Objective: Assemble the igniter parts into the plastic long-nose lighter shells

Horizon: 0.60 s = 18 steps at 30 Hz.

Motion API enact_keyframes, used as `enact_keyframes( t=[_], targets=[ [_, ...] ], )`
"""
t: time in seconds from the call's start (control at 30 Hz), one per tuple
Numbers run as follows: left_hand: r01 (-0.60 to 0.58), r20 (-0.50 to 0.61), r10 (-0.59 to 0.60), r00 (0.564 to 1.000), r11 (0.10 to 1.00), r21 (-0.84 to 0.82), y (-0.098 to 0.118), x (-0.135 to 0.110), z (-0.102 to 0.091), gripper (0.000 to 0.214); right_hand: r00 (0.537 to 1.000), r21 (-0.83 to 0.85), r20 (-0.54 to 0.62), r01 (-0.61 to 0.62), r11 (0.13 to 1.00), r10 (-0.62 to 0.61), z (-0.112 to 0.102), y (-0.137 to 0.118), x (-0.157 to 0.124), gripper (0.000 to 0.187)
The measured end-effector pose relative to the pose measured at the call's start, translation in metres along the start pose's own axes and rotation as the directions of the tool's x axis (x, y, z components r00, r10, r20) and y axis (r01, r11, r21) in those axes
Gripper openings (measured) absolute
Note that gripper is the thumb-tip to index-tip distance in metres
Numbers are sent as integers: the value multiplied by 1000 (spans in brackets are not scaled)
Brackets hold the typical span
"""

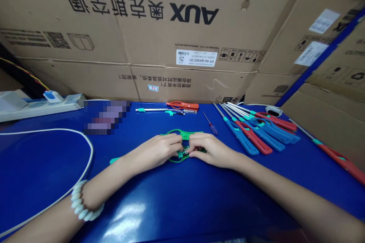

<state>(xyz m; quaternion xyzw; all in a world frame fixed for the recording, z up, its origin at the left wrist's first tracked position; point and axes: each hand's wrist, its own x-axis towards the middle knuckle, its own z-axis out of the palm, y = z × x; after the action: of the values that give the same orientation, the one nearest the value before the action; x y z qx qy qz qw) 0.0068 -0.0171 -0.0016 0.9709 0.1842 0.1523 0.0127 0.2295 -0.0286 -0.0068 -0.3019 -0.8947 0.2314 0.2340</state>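
On the blue table, an opened green stick lighter lies between my hands, with a teal trigger and small dark and pale inner parts showing. My left hand is closed, its fingers pinched on the lighter by the trigger. Facing it, my right hand pinches at the inner parts; its fingertips cover exactly what they grip. Just behind the fingers lies a second green shell half, partly hidden by both hands. A teal piece sticks out past my left forearm.
Behind lie a red lighter shell, a metal lighter tube and a purple-handled screwdriver. Several blue and red lighters are piled right; another red one lies beyond. A white cable and power strip are left. Cardboard walls the back.
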Motion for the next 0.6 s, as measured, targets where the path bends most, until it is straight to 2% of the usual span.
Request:
enact_keyframes(
  t=[0.2, 0.6],
  targets=[
    [22, 18, -22, 1000, 999, -29, -1, 0, 0, 22, 998, 217, 58, -46, 975, 34, -8, 3, 2, 11],
    [7, 6, -7, 1000, 1000, 12, -1, -1, -3, 35, 998, 191, 0, -59, 980, 60, 1, 10, 2, 10]
  ],
)
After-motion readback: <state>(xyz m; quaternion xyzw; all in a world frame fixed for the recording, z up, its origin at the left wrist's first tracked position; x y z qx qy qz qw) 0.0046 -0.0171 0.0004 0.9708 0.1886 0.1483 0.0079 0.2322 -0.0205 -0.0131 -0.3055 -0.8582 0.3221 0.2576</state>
